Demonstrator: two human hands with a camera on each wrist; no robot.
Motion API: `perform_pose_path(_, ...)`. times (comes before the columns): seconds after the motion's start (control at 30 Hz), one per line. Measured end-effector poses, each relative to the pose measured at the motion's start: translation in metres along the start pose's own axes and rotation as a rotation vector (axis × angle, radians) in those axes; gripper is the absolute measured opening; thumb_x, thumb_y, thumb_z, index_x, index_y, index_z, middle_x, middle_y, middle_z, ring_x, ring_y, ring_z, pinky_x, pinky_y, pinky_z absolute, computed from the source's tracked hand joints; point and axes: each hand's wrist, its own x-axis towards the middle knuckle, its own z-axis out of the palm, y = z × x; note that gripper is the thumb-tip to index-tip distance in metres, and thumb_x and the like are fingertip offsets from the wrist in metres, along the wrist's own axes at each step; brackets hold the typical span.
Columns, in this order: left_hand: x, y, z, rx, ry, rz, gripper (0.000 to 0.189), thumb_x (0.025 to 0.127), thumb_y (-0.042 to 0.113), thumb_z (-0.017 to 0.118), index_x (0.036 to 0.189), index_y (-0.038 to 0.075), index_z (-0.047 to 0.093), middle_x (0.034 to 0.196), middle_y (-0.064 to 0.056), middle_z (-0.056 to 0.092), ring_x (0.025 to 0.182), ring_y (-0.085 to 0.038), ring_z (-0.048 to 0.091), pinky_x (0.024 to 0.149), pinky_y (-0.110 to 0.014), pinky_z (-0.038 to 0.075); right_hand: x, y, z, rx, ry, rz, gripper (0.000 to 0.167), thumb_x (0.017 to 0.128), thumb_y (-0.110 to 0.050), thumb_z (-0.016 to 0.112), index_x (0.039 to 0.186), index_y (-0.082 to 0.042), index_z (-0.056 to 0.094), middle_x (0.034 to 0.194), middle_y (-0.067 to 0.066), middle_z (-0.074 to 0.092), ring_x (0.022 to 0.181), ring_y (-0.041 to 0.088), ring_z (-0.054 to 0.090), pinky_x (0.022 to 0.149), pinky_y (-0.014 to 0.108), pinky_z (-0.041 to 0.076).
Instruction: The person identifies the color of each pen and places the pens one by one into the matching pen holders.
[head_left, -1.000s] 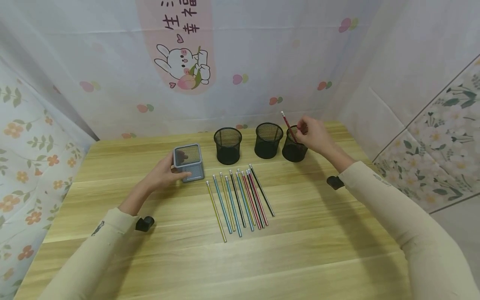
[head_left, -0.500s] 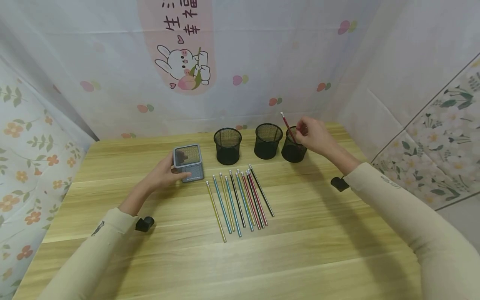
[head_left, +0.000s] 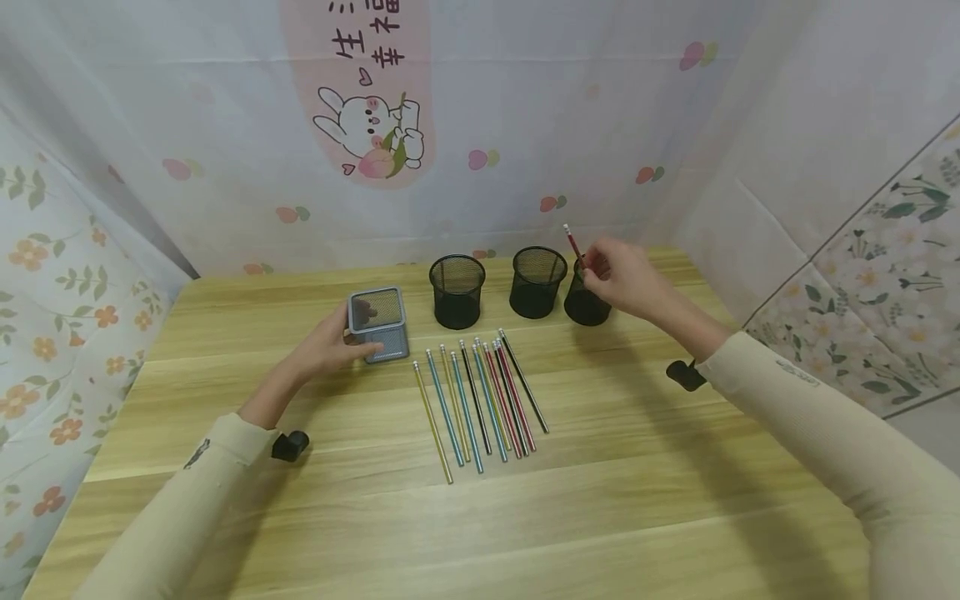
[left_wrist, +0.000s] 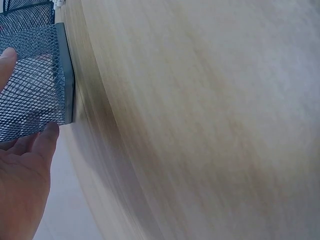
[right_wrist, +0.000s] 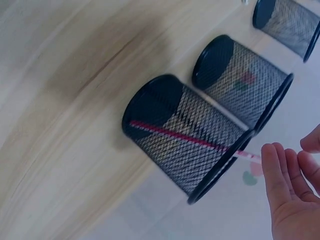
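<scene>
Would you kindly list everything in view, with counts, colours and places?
Square mesh holder: 1, grey, left of pencils
Round mesh cups: 3, black, back of table
Loose pencils: 11 (3 yellow, 3 blue, 3 black, 2 red), mid-table
Red pencil: 1, red, in rightmost cup
Table: 1, wood-toned, beneath
Patterned hangings: several, pale, behind and beside table
Wrist pieces: 2, black, by cuffs
Sleeves: 2, cream, on forearms
Left hand: 1, holding square mesh holder
Right hand: 1, at red pencil
</scene>
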Motion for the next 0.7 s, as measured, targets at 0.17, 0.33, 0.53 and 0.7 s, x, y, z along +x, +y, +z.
perform_pose_path(0.17, 0.001, 0.000, 0.000, -0.003, 0.001, 0.000, 0.066, 0.094, 0.005, 0.075, 0.143, -0.009, 0.034, 0.145, -0.033, 0.042, 0.134, -0.046, 0.043, 0.107, -0.051, 0.043, -0.004, -0.012, 0.004, 0.016, -0.045, -0.050, 0.007, 0.093, 0.003, 0.063, 0.100, 0.005, 0.060, 0.094, 0.017, 0.066, 0.085, 0.030, 0.067, 0.075, 0.046, 0.058)
perform_pose_path(0.33, 0.000, 0.000, 0.000, -0.011, -0.005, -0.004, 0.066, 0.094, 0.005, 0.075, 0.143, -0.009, 0.033, 0.145, -0.032, 0.041, 0.134, -0.045, 0.044, 0.107, -0.051, 0.043, -0.007, -0.025, 0.009, 0.010, -0.093, -0.055, 0.007, 0.094, 0.003, 0.063, 0.100, 0.003, 0.060, 0.094, 0.015, 0.066, 0.085, 0.027, 0.067, 0.075, 0.044, 0.058)
perform_pose_path(0.53, 0.000, 0.001, 0.000, -0.016, -0.006, -0.004, 0.068, 0.093, 0.005, 0.075, 0.144, -0.009, 0.032, 0.145, -0.032, 0.042, 0.133, -0.045, 0.044, 0.108, -0.051, 0.042, -0.009, -0.036, 0.016, 0.017, -0.126, -0.057, 0.007, 0.095, 0.000, 0.064, 0.101, 0.001, 0.061, 0.094, 0.012, 0.066, 0.084, 0.024, 0.067, 0.073, 0.041, 0.058)
perform_pose_path(0.7, 0.000, 0.002, 0.000, 0.000, -0.003, -0.001, 0.070, 0.093, 0.005, 0.076, 0.145, -0.010, 0.031, 0.144, -0.033, 0.042, 0.133, -0.045, 0.044, 0.108, -0.051, 0.042, -0.010, -0.040, 0.021, 0.042, -0.138, -0.060, 0.008, 0.094, 0.000, 0.065, 0.101, 0.001, 0.060, 0.092, 0.011, 0.066, 0.083, 0.024, 0.067, 0.071, 0.040, 0.058)
